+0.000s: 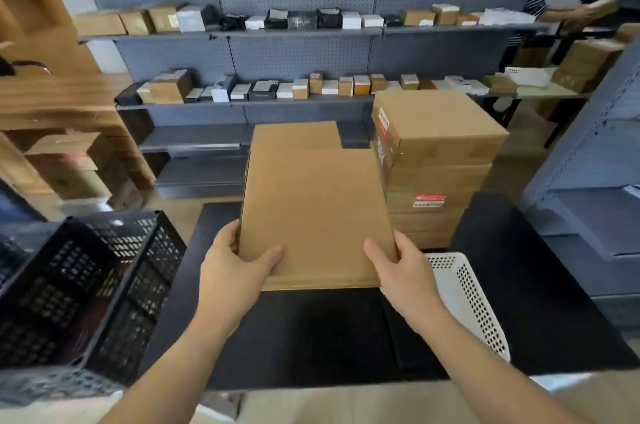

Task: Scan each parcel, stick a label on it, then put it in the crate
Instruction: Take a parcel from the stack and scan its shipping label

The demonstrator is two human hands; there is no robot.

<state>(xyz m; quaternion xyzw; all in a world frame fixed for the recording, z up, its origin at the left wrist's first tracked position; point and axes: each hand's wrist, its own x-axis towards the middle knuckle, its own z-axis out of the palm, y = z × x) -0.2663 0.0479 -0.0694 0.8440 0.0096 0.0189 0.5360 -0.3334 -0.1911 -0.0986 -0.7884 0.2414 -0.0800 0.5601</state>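
Head view, left hand [239,262], right hand [398,267] gripping parcel [317,209], fingertips hidden

The left hand [235,267] and right hand [401,271] seem bare, forearms likewise.

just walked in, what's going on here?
A person is holding a flat cardboard parcel with both hands above a black table. The left hand and right hand each grip a near corner, thumbs on top. The parcel's visible top face shows no label. The black crate sits to the left and a white perforated basket to the right. A stack of cardboard boxes stands behind the parcel.
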